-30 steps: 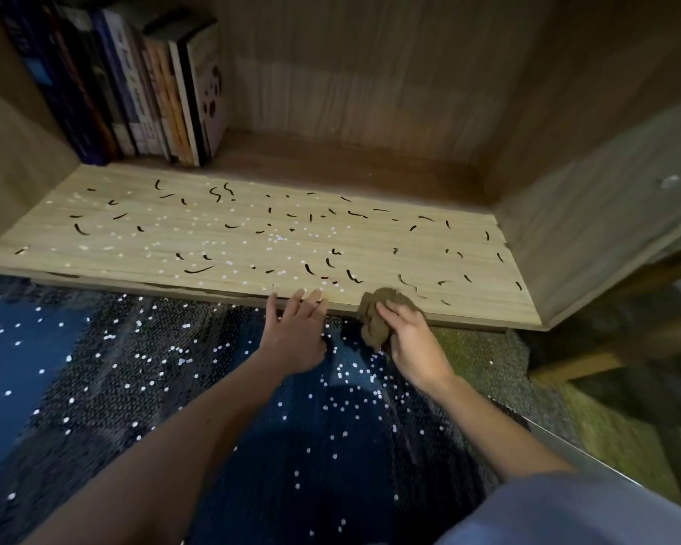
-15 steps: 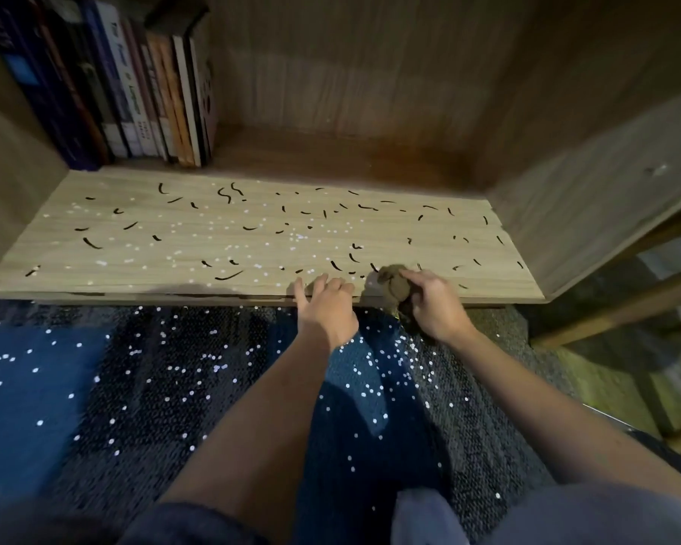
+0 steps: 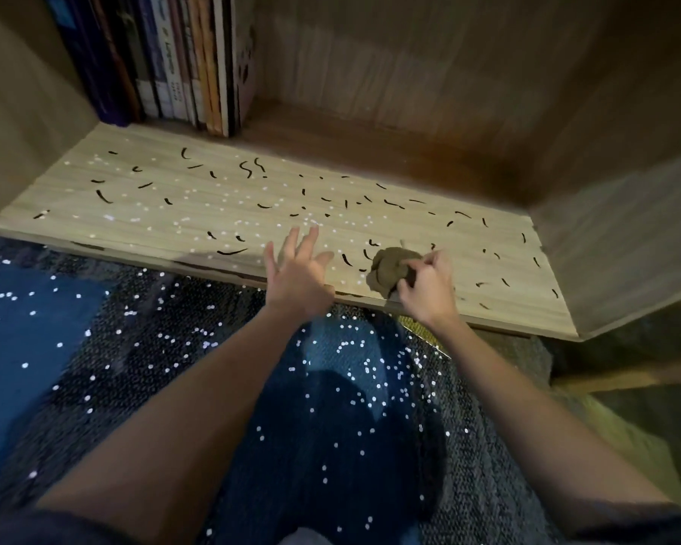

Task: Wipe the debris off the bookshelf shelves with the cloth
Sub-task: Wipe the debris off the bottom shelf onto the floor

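Grips the bunched olive-brown cloth [image 3: 390,267] in the right hand [image 3: 425,289], fingers curled tight round its right side. Rests the cloth on the pale wooden shelf [image 3: 527,308], near the front edge and right of the middle, touching the board. Holds the left hand [image 3: 297,275] just left of the cloth and apart from it, fingers straight and spread, nothing in it. Reaches palm down over the front edge of the shelf; cannot tell whether it touches the board. Shows debris across the whole lit part of the shelf: dark curled strips [image 3: 103,196] and small white specks [image 3: 134,219], on both sides of the cloth, with several strips lying just beside it. Shows a row of books [image 3: 181,61] upright at the back left corner, close to the left wall. Shows more white specks scattered over the dark blue carpet [image 3: 134,348] below the shelf, between and around both forearms. Leaves the rear strip of the shelf in brown shadow, too dim to tell any debris there.
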`<state>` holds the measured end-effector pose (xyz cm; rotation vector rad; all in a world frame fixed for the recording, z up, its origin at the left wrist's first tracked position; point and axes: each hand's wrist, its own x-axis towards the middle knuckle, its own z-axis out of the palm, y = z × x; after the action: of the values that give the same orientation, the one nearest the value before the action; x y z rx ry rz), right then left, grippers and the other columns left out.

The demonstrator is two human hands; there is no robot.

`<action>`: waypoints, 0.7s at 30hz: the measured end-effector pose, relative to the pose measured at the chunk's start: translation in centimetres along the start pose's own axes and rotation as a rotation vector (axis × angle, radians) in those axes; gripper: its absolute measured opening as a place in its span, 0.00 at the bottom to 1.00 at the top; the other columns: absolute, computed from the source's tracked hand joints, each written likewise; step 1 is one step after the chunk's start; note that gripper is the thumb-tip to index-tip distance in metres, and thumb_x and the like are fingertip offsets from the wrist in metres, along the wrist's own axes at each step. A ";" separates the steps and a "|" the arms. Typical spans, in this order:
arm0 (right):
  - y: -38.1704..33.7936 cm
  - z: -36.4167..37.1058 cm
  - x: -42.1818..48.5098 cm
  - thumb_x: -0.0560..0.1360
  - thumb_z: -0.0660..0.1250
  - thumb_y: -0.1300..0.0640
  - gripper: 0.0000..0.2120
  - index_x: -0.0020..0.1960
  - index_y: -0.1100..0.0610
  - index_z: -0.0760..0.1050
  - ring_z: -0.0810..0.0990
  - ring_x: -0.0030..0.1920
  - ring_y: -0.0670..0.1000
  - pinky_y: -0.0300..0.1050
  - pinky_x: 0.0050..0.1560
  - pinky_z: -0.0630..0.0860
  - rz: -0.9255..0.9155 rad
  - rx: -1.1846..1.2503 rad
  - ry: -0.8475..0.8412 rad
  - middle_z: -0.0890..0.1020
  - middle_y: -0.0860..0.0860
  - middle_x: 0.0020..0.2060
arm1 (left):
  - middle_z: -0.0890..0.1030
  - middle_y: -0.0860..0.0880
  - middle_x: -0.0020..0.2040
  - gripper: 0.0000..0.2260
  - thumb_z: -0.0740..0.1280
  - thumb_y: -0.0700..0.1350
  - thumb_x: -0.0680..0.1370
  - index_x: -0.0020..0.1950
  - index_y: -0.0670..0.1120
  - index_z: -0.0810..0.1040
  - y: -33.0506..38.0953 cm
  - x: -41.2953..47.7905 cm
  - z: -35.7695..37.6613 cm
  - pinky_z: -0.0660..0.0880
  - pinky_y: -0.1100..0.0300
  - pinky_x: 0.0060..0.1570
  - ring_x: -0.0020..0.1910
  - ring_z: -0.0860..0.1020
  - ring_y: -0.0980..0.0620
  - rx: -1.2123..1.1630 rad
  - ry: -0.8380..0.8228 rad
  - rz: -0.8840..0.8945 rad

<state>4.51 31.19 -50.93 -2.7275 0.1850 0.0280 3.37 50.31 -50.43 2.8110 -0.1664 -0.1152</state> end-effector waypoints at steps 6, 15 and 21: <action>-1.8 2.0 -2.9 0.74 0.60 0.67 0.20 0.62 0.52 0.73 0.68 0.62 0.51 0.48 0.69 0.60 -0.307 0.039 -0.046 0.74 0.47 0.62 | 0.38 0.49 0.77 0.34 0.63 0.54 0.77 0.77 0.52 0.49 -3.3 -0.8 0.8 0.36 0.39 0.69 0.75 0.37 0.46 0.022 -0.058 -0.084; -2.2 1.0 -2.4 0.74 0.58 0.71 0.22 0.62 0.54 0.74 0.70 0.59 0.54 0.44 0.63 0.63 -0.290 0.039 0.039 0.76 0.51 0.60 | 0.36 0.49 0.76 0.34 0.57 0.60 0.78 0.77 0.52 0.44 -3.6 -0.4 2.0 0.36 0.40 0.69 0.75 0.37 0.45 -0.054 -0.071 -0.095; -2.9 0.4 -4.4 0.72 0.59 0.72 0.21 0.60 0.56 0.76 0.70 0.56 0.50 0.41 0.62 0.64 -0.370 0.216 0.084 0.76 0.47 0.53 | 0.40 0.47 0.77 0.30 0.57 0.55 0.80 0.77 0.49 0.49 -3.7 -0.4 2.6 0.37 0.41 0.70 0.75 0.39 0.43 -0.085 -0.002 -0.085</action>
<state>0.53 34.49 -49.96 -2.5059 -0.2784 -0.1989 3.05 53.04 -54.06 2.7331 -0.0417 -0.1416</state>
